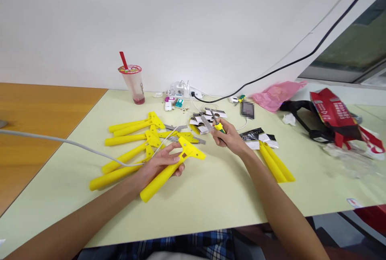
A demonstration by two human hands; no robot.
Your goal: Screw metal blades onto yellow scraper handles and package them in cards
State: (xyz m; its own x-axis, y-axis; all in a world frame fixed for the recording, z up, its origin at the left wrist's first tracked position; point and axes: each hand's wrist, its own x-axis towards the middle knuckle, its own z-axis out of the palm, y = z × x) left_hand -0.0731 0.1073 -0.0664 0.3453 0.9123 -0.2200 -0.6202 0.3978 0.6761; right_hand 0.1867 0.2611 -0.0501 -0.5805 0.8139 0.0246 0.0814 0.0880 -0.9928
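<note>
My left hand is closed around a yellow plastic scraper handle, its wide head pointing up and right. In my right hand is a small screwdriver with a green and yellow grip, its shaft pointing up and left. A flat metal blade is also pinched in its fingers, apart from the scraper. Left of my left hand lie several more yellow scrapers, some with metal blades showing. Behind my right hand is a pile of black and white packaged pieces.
Two yellow handles with black and white packets lie at the right. A drink cup with a red straw stands near the wall, beside a power strip. A grey cable crosses the left side. A red bag lies far right.
</note>
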